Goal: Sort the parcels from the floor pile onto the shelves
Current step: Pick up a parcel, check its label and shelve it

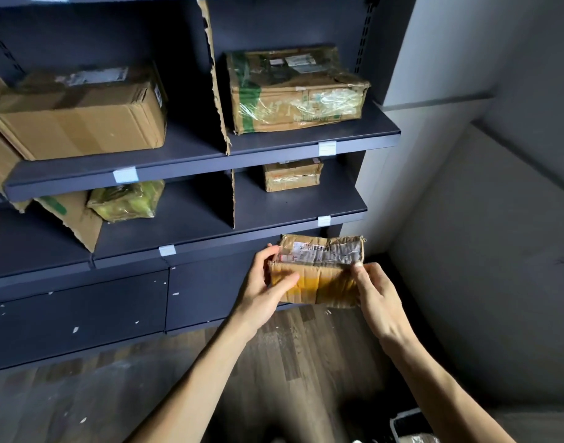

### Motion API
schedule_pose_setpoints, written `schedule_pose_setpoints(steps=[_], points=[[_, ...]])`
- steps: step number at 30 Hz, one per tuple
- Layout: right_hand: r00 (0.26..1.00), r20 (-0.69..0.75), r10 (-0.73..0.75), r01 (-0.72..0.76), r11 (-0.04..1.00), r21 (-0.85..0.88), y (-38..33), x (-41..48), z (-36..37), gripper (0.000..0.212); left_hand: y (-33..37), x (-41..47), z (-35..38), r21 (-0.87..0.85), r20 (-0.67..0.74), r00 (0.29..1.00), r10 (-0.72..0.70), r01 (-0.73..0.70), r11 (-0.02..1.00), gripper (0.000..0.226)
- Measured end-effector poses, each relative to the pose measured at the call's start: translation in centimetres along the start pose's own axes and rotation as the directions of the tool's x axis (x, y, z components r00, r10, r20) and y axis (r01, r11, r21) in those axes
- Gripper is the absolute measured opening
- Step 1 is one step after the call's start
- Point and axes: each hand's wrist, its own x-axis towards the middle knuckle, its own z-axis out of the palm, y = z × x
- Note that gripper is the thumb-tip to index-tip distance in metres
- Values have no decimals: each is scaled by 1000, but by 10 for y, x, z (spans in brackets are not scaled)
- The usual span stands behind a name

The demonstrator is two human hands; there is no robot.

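Head camera view: a person holds a small, crumpled taped parcel (319,279) with both hands in front of the dark shelving unit (66,314), at its lower right corner, just below the front edge of the lower shelf (284,206) and clear of the wood floor (306,362). The left grip (268,289) is curled round the parcel's left end, thumb across its front face. The right grip (378,298) clasps the right end, thumb pressed on the top edge beside a wrinkled shipping label (319,252).

On the unit's upper shelf (185,148), a large brown carton (82,119) sits in the left bay, and a flat box wrapped in clear film (293,91) sits in the right bay; a torn cardboard divider (215,75) stands between them. On the lower shelf, a small taped box (293,174) rests at the back of the right bay. In the left bay, a yellow-green wrapped bundle (127,201) lies against a ragged cardboard sheet (73,219). A second cardboard divider (232,199) separates these bays. White tags (125,174) mark the shelf edges.
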Motion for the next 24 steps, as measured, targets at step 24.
schedule_pose_setpoints(steps=[24], points=[[985, 148, 84, -76, 995, -59, 69, 207, 13, 37, 2, 171, 63, -141, -299, 878, -374, 347, 927, 63]])
